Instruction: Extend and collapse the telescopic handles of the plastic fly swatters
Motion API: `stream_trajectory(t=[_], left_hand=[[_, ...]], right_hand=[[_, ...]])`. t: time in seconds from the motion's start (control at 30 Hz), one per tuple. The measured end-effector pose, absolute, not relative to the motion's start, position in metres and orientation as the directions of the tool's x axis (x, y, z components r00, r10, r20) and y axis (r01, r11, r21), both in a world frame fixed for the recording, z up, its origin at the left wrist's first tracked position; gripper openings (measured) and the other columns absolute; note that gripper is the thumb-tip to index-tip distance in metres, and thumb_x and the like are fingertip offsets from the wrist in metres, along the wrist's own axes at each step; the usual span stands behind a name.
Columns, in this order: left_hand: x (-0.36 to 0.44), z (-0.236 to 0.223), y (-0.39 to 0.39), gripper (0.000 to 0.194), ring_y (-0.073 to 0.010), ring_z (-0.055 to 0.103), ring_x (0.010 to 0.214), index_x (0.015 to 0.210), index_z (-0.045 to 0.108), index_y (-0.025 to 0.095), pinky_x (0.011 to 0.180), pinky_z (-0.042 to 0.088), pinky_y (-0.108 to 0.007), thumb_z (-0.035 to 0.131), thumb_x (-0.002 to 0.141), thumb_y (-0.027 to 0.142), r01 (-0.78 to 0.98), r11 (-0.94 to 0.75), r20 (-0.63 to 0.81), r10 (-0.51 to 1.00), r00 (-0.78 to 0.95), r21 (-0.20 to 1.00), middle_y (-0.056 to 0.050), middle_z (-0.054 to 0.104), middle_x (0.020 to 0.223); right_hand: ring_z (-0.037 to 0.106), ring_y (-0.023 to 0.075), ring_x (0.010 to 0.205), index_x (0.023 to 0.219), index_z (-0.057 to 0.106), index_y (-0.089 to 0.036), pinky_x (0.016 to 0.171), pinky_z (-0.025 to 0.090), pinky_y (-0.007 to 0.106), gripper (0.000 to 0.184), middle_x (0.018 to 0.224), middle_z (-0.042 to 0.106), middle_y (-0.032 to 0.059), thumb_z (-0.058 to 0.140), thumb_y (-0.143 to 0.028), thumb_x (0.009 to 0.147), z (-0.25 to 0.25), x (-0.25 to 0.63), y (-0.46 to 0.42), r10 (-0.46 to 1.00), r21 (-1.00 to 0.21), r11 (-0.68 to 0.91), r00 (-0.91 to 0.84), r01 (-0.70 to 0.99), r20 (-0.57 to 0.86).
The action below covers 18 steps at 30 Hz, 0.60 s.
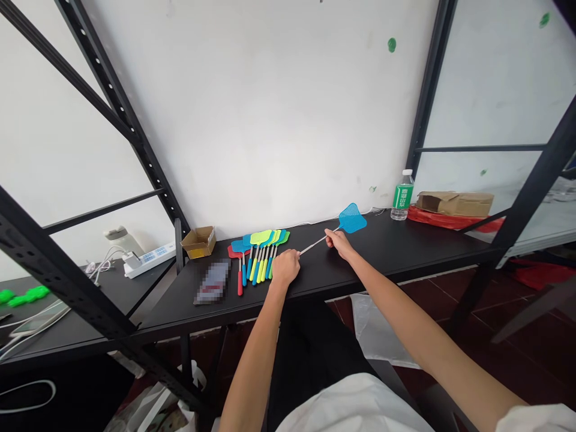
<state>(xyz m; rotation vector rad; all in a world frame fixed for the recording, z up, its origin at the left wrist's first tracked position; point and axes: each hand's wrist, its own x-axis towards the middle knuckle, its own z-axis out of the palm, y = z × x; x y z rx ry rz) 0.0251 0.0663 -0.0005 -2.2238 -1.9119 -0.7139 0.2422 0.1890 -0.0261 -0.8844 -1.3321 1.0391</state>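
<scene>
A fly swatter [353, 218] with a blue mesh head and a thin extended metal rod is held slantwise over the black shelf. My left hand [286, 266] is closed round its handle end, and the handle itself is hidden in the fist. Farther up, just below the blue head, my right hand [338, 242] pinches the rod. Left of my left hand lies a row of several short fly swatters [261, 237] with red, blue, yellow and green heads, their handles pointing toward me.
A small open cardboard box [198, 242] and a blurred-out flat object [213, 282] are at the left. A water bottle [402, 197] stands at the right, beside a cardboard box [463, 204] on red plastic. Black metal posts [130, 132] frame the shelf. A power strip [150, 260] lies farther left.
</scene>
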Motion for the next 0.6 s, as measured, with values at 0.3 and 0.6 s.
stream_trajectory(t=[0.3, 0.6], left_hand=[[0.0237, 0.0011, 0.0641, 0.028, -0.0237, 0.068, 0.089, 0.114, 0.058, 0.026, 0.063, 0.036, -0.027, 0.047, 0.101, 0.048, 0.940, -0.255, 0.458, 0.880, 0.129, 0.226, -0.004, 0.073, 0.095], [0.0230, 0.0013, 0.0640, 0.016, -0.0204, 0.067, 0.090, 0.106, 0.060, 0.026, 0.061, 0.033, -0.028, 0.052, 0.100, 0.038, 0.941, -0.252, 0.480, 0.870, 0.117, 0.227, -0.002, 0.072, 0.103]], right_hand=[[0.045, 0.0112, 0.047, 0.054, 0.054, -0.020, 0.048, 0.036, 0.027, 0.051, 0.050, 0.050, 0.0006, 0.068, -0.063, 0.078, -0.0286, 0.2445, 0.1928, 0.954, -0.950, 0.297, -0.016, -0.099, 0.300], [0.044, 0.0103, 0.046, 0.053, 0.054, -0.019, 0.048, 0.034, 0.026, 0.052, 0.048, 0.049, 0.0000, 0.069, -0.062, 0.077, -0.0294, 0.2440, 0.1939, 0.953, -0.949, 0.297, -0.036, -0.105, 0.302]])
